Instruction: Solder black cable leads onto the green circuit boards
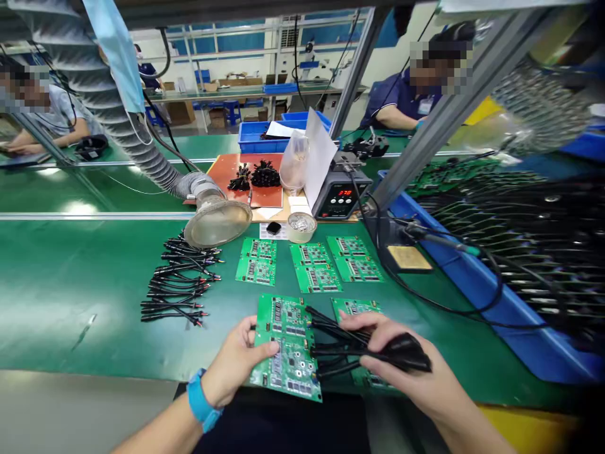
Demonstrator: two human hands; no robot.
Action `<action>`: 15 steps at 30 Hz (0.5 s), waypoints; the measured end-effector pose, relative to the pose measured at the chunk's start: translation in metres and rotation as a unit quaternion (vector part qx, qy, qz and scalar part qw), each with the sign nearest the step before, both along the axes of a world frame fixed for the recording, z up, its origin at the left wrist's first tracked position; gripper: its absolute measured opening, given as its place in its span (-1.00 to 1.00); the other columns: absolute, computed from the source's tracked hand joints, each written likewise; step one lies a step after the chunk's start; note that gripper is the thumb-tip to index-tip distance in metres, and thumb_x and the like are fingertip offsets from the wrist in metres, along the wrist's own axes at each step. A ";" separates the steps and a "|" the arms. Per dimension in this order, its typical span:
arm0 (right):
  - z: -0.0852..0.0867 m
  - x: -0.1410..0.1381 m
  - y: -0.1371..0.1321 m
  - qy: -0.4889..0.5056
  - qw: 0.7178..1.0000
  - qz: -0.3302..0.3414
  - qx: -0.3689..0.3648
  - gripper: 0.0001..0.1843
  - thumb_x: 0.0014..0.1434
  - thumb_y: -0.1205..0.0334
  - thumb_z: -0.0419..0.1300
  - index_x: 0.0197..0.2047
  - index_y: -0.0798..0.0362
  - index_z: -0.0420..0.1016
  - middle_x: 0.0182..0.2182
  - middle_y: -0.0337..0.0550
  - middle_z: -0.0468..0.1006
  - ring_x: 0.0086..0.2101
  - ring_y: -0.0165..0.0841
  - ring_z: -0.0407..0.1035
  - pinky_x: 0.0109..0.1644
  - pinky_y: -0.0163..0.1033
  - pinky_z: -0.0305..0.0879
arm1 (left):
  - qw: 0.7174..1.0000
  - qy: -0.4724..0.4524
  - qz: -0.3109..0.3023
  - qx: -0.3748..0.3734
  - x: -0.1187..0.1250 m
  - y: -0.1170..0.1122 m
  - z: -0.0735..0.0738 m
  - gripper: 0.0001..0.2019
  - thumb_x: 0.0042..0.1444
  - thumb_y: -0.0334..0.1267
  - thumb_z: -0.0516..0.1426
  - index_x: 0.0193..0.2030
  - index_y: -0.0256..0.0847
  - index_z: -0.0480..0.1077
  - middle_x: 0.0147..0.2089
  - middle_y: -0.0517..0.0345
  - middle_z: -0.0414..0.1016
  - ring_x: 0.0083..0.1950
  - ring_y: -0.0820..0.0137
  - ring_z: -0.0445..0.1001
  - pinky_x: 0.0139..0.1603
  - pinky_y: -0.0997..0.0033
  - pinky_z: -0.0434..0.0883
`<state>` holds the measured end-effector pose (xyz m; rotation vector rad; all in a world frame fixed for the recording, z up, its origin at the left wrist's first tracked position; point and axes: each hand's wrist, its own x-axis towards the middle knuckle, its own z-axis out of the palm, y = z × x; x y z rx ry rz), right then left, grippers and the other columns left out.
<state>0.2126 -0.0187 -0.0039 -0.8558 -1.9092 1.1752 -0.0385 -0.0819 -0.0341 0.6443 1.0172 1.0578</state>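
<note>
My left hand (239,359) grips the left edge of a green circuit board (288,347), thumb on top, a blue band at the wrist. Black cables (335,353) run from the board's right edge, and my right hand (401,353) is closed around their bundled far ends. Beneath my right hand lies another green board (357,307), partly covered. Farther back on the green table rest several more boards, among them a left one (256,261), a middle one (315,268) and a right one (354,258). To the left is a row of loose black cables (177,284).
A fume hose (217,224) hangs at centre left. Behind the boards stand a solder tin (301,226) and a soldering station (341,194), whose cord loops along the right. A blue bin (472,284) full of cabled boards fills the right side. Two co-workers sit across the bench.
</note>
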 end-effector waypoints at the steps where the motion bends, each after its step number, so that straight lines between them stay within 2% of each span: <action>1: -0.006 0.006 0.000 -0.010 0.998 -0.058 -0.002 -0.85 -0.01 0.31 0.19 -0.37 0.00 0.26 -0.20 -0.14 0.46 -0.12 -0.30 0.36 -0.02 -0.10 0.33 | 1.000 0.006 0.006 0.004 0.004 0.002 -0.005 -0.44 -0.13 -0.19 0.29 0.02 -0.27 0.23 -0.20 0.01 0.49 -0.20 0.26 0.47 -0.11 0.25 0.37; 3: -0.011 0.013 -0.004 -0.027 0.985 -0.165 0.031 -0.78 0.01 0.23 0.19 -0.28 -0.02 0.21 -0.23 -0.13 0.46 -0.16 -0.29 0.39 -0.11 -0.14 0.38 | 0.999 0.032 0.003 0.033 0.008 0.003 -0.011 -0.39 -0.10 -0.21 0.27 0.10 -0.23 0.16 -0.14 0.04 0.46 -0.13 0.26 0.45 -0.04 0.24 0.35; 5: -0.007 0.014 -0.010 -0.102 0.960 -0.226 0.134 -0.64 0.00 0.15 0.19 -0.12 -0.04 0.21 -0.12 -0.08 0.41 -0.07 -0.25 0.32 0.02 -0.03 0.29 | 0.991 0.114 -0.014 0.071 0.008 0.003 -0.012 -0.41 -0.04 -0.20 0.22 0.14 -0.18 0.14 -0.05 0.05 0.41 -0.05 0.25 0.39 0.03 0.22 0.30; 6: -0.004 0.012 -0.014 -0.166 0.940 -0.220 0.201 -0.53 -0.01 0.11 0.20 -0.03 -0.05 0.19 -0.04 -0.05 0.36 0.01 -0.20 0.25 0.10 0.05 0.18 | 0.979 0.185 -0.020 0.086 0.007 0.002 -0.011 -0.44 -0.02 -0.19 0.20 0.14 -0.16 0.17 -0.02 0.05 0.39 -0.01 0.23 0.36 0.07 0.19 0.26; 8: -0.001 0.005 -0.019 -0.315 0.886 -0.149 0.304 -0.30 -0.07 0.02 0.22 0.13 -0.05 0.11 0.10 -0.02 0.21 0.12 -0.10 0.08 0.17 0.15 0.03 | 0.934 0.342 -0.014 0.103 0.003 -0.001 -0.007 -0.49 0.01 -0.15 0.16 0.12 -0.16 0.22 0.03 0.01 0.32 0.07 0.18 0.27 0.14 0.13 0.17; 10: -0.005 -0.004 -0.020 -0.412 0.844 -0.062 0.337 -0.13 -0.14 0.04 0.25 0.21 0.02 0.00 0.15 0.04 0.14 0.13 -0.03 0.03 0.15 0.16 0.07 | 0.897 0.430 0.001 0.106 -0.001 -0.003 -0.006 -0.51 0.06 -0.10 0.10 0.14 -0.16 0.21 0.14 -0.03 0.20 0.19 0.15 0.12 0.22 0.09 0.03; 11: -0.009 -0.009 -0.019 -0.436 0.837 -0.036 0.330 -0.09 -0.15 0.10 0.26 0.23 0.07 -0.04 0.13 0.09 0.16 0.12 -0.02 0.05 0.13 0.14 0.11 | 0.895 0.435 0.008 0.103 -0.002 -0.003 -0.006 -0.52 0.10 -0.09 0.06 0.15 -0.17 0.20 0.20 -0.02 0.13 0.24 0.16 0.04 0.25 0.09 -0.03; 13: -0.020 -0.018 -0.014 -0.464 0.836 -0.011 0.294 -0.08 -0.19 0.27 0.24 0.24 0.15 -0.05 0.05 0.13 0.26 0.06 -0.05 0.15 0.13 0.12 0.11 | 0.919 0.385 0.024 0.084 -0.002 -0.001 -0.007 -0.53 0.12 -0.07 0.02 0.15 -0.18 0.19 0.27 0.00 0.02 0.29 0.19 -0.06 0.28 0.13 -0.08; 15: -0.030 -0.025 -0.008 -0.477 0.841 0.002 0.257 -0.06 -0.26 0.40 0.21 0.23 0.18 -0.04 -0.08 0.09 0.37 -0.04 -0.11 0.25 0.16 0.11 0.08 | 0.955 0.288 0.056 0.041 0.001 0.005 -0.006 -0.48 0.09 -0.05 0.06 0.16 -0.19 0.15 0.26 -0.02 0.05 0.26 0.18 0.04 0.25 0.15 0.01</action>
